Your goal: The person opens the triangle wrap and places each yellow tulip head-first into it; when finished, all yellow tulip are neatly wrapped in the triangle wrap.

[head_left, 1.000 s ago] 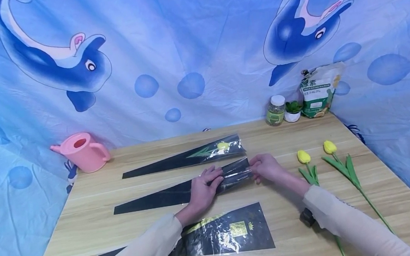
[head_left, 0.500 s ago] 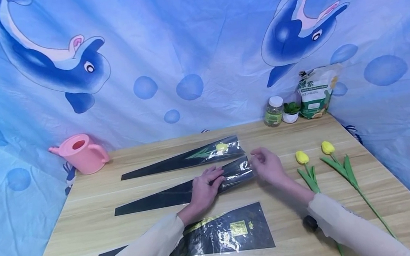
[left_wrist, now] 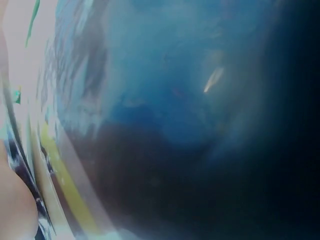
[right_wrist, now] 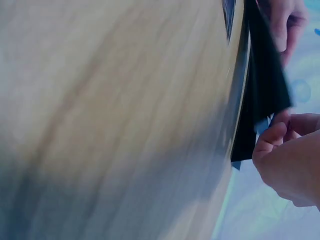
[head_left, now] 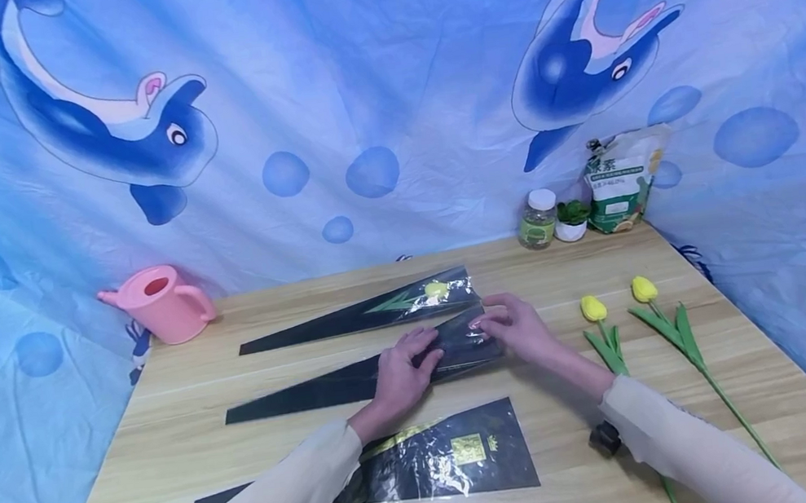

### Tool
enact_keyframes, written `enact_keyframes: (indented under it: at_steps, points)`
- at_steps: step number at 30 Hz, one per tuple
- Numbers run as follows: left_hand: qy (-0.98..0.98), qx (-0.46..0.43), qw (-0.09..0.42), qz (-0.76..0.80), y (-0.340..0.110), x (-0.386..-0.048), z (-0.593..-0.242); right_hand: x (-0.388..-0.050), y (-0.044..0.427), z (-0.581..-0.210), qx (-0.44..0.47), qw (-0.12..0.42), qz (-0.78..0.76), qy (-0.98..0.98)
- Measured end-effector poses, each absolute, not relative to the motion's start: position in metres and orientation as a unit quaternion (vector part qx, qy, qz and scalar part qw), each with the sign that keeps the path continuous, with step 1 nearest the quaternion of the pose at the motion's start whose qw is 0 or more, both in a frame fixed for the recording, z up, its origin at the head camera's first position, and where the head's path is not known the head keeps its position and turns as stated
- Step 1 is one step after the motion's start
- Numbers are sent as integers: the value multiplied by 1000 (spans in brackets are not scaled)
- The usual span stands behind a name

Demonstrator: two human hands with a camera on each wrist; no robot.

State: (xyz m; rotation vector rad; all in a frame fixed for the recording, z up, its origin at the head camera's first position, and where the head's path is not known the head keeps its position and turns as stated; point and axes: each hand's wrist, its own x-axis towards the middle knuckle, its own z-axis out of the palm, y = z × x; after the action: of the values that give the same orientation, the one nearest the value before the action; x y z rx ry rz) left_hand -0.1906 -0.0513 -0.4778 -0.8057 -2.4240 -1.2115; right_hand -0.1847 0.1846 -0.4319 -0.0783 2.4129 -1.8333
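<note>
A long tapered black flower sleeve (head_left: 307, 389) with a glossy film side lies across the middle of the table. My left hand (head_left: 397, 377) rests on it, fingers and thumb pressing just left of its wide end. At that wide end, my right hand (head_left: 522, 331) pinches the mouth's edge between thumb and fingertips. The right wrist view shows the black flap (right_wrist: 270, 70) raised from the layer below, at my right fingertips. Behind lies another sleeve (head_left: 322, 319) with a yellow tulip (head_left: 436, 290) inside. Glossy film fills most of the left wrist view, blurred.
A third black sleeve (head_left: 461, 450) with gold print lies nearest me, partly under my left forearm. Two loose yellow tulips (head_left: 593, 308) lie at the right. Along the back stand a pink watering can (head_left: 167, 305), a jar (head_left: 538, 221), a potted plant (head_left: 573, 221) and a bag (head_left: 617, 184).
My right hand first drew slightly away from the sleeve's mouth, then came back left over its edge. The glare on the wide end has lessened. My left hand has stayed in place.
</note>
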Motion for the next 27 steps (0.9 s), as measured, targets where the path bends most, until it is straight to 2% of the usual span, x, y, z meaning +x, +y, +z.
enact_keyframes:
  at_steps: [6, 12, 19, 27]
  points:
    - [-869, -292, 100, -387, -50, -188, -474, -189, 189, -437, -27, 61, -615, 785]
    - [-875, -278, 103, -383, -49, -188, -473, -190, 190, -436, -45, 76, -626, 775]
    - [-866, -269, 102, -408, -50, -187, -474, -188, 195, -434, -25, 81, -627, 774]
    - [-852, -275, 121, -429, -51, -190, -475, -174, 230, -419, -27, 45, -563, 824]
